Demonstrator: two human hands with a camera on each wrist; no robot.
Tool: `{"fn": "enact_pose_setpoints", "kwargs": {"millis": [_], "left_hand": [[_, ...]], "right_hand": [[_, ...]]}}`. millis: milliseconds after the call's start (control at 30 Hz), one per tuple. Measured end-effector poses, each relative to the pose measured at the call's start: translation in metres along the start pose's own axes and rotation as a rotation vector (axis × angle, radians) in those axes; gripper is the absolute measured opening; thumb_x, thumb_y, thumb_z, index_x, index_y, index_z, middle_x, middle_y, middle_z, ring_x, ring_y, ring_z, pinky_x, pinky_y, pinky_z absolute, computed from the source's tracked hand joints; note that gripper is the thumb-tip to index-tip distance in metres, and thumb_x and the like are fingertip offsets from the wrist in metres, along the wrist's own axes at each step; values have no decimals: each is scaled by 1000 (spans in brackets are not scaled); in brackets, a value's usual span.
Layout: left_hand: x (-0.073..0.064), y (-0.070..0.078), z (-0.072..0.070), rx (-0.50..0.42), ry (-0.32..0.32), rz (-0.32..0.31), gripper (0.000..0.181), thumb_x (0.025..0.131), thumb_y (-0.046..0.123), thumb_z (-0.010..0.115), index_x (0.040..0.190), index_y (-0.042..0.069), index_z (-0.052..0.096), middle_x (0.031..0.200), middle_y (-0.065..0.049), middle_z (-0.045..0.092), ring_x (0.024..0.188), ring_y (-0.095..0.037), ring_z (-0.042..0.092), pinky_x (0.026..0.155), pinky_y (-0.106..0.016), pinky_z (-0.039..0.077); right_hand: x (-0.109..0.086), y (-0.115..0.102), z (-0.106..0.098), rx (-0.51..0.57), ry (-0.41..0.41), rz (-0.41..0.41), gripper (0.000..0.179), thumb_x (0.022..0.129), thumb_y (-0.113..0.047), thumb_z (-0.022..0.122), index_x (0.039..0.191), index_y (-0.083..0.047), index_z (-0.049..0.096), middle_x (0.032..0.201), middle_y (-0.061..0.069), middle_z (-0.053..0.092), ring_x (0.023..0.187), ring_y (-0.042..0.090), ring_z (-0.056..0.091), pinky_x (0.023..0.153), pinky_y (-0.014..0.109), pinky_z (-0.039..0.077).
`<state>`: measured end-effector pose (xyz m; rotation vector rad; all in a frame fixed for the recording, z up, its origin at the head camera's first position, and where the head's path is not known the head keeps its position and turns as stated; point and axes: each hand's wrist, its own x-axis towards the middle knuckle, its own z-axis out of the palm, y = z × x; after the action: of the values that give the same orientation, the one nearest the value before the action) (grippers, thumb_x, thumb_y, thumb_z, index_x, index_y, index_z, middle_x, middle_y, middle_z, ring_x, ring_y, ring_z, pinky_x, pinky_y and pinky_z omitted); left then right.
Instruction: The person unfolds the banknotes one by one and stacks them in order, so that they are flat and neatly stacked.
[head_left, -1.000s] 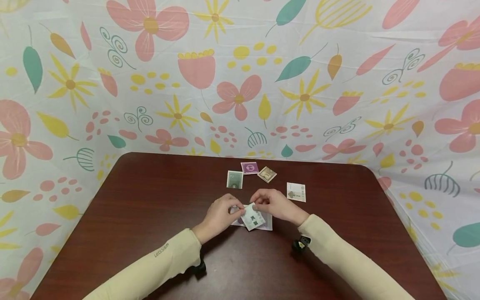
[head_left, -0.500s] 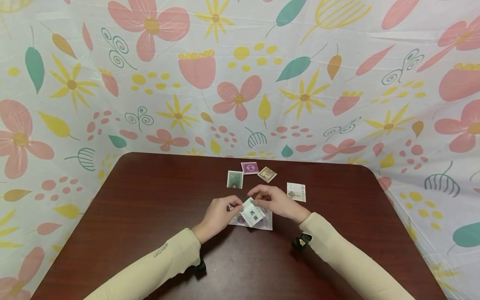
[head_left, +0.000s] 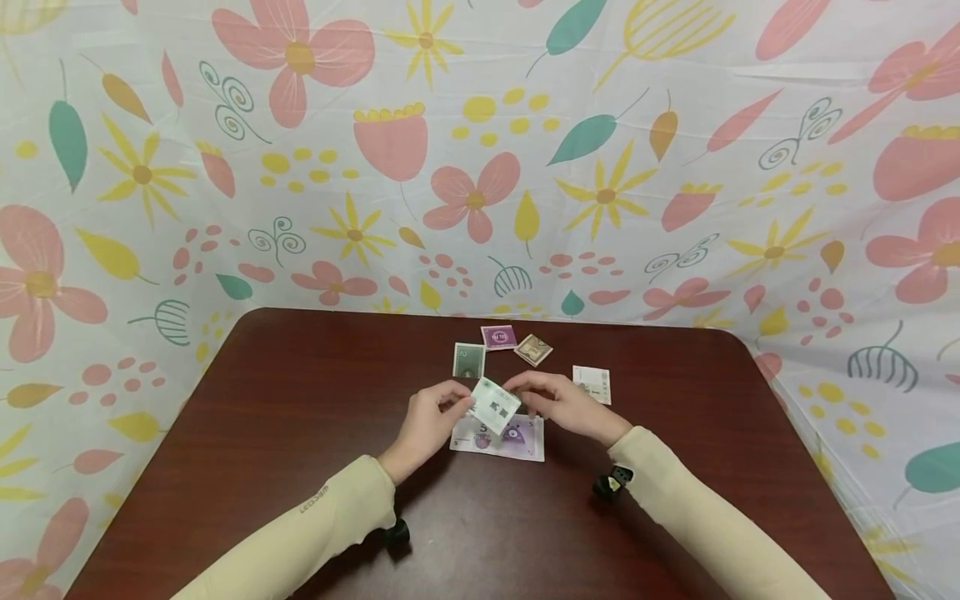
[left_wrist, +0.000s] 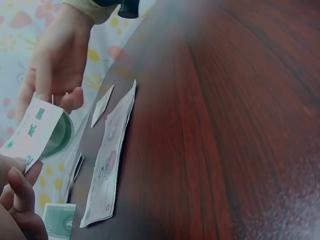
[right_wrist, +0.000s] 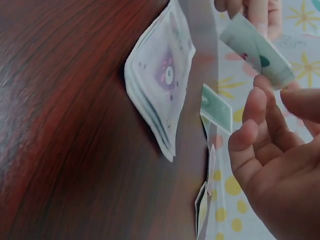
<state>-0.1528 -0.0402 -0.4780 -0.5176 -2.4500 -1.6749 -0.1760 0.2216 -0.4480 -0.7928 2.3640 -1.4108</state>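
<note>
My left hand [head_left: 422,427] and my right hand [head_left: 573,407] pinch a small green-and-white banknote [head_left: 495,406] by opposite ends, just above the table. In the left wrist view the same banknote [left_wrist: 35,131] bends over, and its darker green side shows beneath. The right wrist view shows my right thumb and fingertips on the near end of the banknote [right_wrist: 257,52]. Below the hands lies a purple-and-white banknote [head_left: 528,442] marked 5; at its edge in the right wrist view, the purple banknote [right_wrist: 162,75] looks layered.
On the dark wooden table [head_left: 315,367], a small green note [head_left: 468,360], a purple note [head_left: 499,337] and a brown note [head_left: 533,350] lie grouped beyond the hands. A whitish note [head_left: 594,383] is by the right hand. A flower-patterned cloth [head_left: 420,283] hangs behind the far edge.
Both hands have lifted the green-and-white banknote up and slightly away from the purple one, which is now more exposed. The other notes stay where they were.
</note>
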Motion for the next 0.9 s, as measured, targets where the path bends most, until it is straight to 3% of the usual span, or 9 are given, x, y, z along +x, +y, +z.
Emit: {"fn": "enact_pose_setpoints", "kwargs": {"millis": [133,233,400,633,700,767,900], "left_hand": [[1,-1,-1,-46,25,-40,5,96,7,74,95,3,75,85,-12,77,76,-27,73,71,-24,54],[2,0,-1,-60,34,-70,4,96,7,74,94,3,76,86,-16,77,78,-34,73,70,-23,53],[2,0,-1,-41,51,-77,6,96,9,75,94,3,77,86,-14,78,74,-21,71,70,-23,52],[2,0,-2,-51,103,-86,4,94,9,77,93,5,79,85,-9,79,77,-12,71,72,-24,53],[2,0,-3,-70,134,-112,4,94,9,77,93,5,79,85,-9,79,76,-11,71,71,-22,53],[2,-1,-5,-109,155,-158,4,93,8,77,93,4,78,84,-13,78,65,-8,66,63,-21,51],[1,-4,-7,-175,141,-237,3,93,7,76,93,4,78,81,-19,75,50,-8,52,51,-21,43]], "right_hand": [[-1,2,1,-62,-3,-7,22,102,-9,66,123,-9,71,114,6,74,103,25,66,90,38,54],[-2,4,1,-118,50,-5,16,98,-11,73,114,-10,74,111,3,74,104,23,64,93,39,50],[-3,6,-1,-198,151,-3,7,93,-12,78,100,-11,77,103,3,67,101,22,61,89,38,49],[-6,9,-6,-230,170,41,4,95,-18,78,98,-16,78,102,-1,68,97,15,60,87,35,48],[-7,9,-8,-218,171,61,4,96,-18,76,99,-15,76,98,-3,71,93,14,61,86,35,49],[-9,10,-10,-205,175,76,5,97,-17,75,99,-13,74,94,-4,72,90,12,62,84,34,49],[-13,11,-9,-220,215,96,5,97,-13,74,100,-10,70,89,-4,71,87,12,64,82,33,49]]}}
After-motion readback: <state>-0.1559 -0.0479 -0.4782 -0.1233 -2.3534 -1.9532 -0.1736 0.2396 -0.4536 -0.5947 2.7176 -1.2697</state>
